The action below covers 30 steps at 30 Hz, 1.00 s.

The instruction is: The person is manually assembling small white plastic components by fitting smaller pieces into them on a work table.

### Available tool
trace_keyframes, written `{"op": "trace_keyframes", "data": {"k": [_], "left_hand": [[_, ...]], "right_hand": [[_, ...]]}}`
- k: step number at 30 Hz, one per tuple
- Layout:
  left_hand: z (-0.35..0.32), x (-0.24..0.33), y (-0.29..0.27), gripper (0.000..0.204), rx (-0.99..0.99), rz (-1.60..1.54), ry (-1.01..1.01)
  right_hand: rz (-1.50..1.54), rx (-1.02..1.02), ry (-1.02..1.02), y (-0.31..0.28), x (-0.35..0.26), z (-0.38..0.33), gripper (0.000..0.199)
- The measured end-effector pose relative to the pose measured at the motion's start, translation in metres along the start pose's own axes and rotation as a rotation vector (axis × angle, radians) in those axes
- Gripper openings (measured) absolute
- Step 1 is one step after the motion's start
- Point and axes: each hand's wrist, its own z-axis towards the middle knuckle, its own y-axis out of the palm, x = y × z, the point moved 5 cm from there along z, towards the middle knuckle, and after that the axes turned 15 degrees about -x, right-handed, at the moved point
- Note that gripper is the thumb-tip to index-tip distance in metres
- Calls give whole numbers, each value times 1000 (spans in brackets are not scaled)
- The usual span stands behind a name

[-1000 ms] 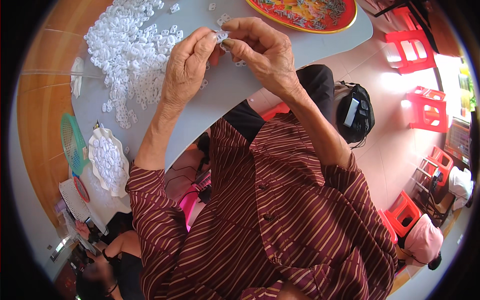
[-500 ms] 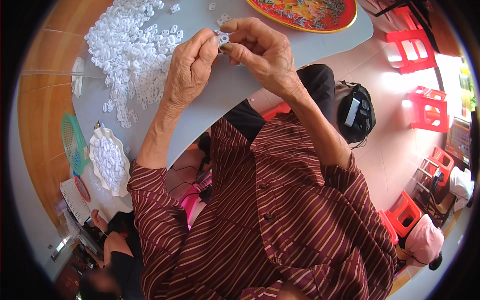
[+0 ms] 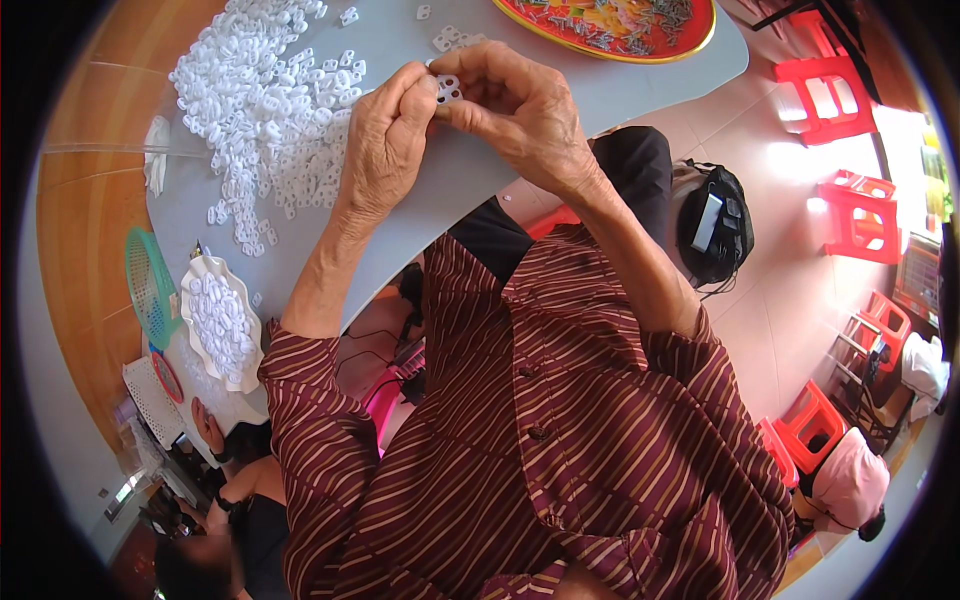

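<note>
Both my hands meet above the grey table (image 3: 640, 95), pinching one small white plastic piece (image 3: 448, 88) between the fingertips. My left hand (image 3: 385, 140) grips it from the left and my right hand (image 3: 515, 105) from the right. A big heap of the same white plastic pieces (image 3: 265, 100) lies on the table just left of my left hand. A few loose pieces (image 3: 450, 38) sit beyond my fingers.
A red and yellow tray (image 3: 610, 25) with small metal parts sits at the table's far edge. A white scalloped dish (image 3: 222, 325) of white pieces and a green basket (image 3: 148, 285) lie at left. Another person (image 3: 225, 470) sits lower left. Red plastic stools (image 3: 850, 220) stand on the floor at right.
My hands stay together on the small white piece; the fingers have shifted slightly on it. The person at lower left has moved a hand.
</note>
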Motion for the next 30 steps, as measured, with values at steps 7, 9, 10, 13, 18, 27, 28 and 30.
{"op": "trace_keyframes", "data": {"k": [7, 9, 10, 13, 18, 27, 28, 30], "left_hand": [[-3, 3, 3, 23, 59, 49, 56], [-3, 3, 2, 28, 33, 84, -6], [-3, 1, 2, 32, 9, 118, -68], [-3, 4, 4, 22, 37, 20, 33], [-5, 7, 7, 22, 17, -41, 43], [-2, 3, 5, 25, -16, -74, -9], [-2, 4, 4, 26, 6, -70, 0], [0, 3, 1, 26, -3, -57, 0]], "right_hand": [[-105, 119, -120, 3, -13, -1, 21], [-127, 130, -129, 2, -14, -2, 19], [-140, 132, -132, 2, -13, -2, 18], [-157, 134, -144, 2, -11, -2, 18], [-169, 127, -146, 2, -13, -6, 19], [-17, 72, -75, 1, -7, -4, 20], [17, 55, -84, 1, -7, -3, 20], [51, 40, -93, -1, -9, 0, 20]]}}
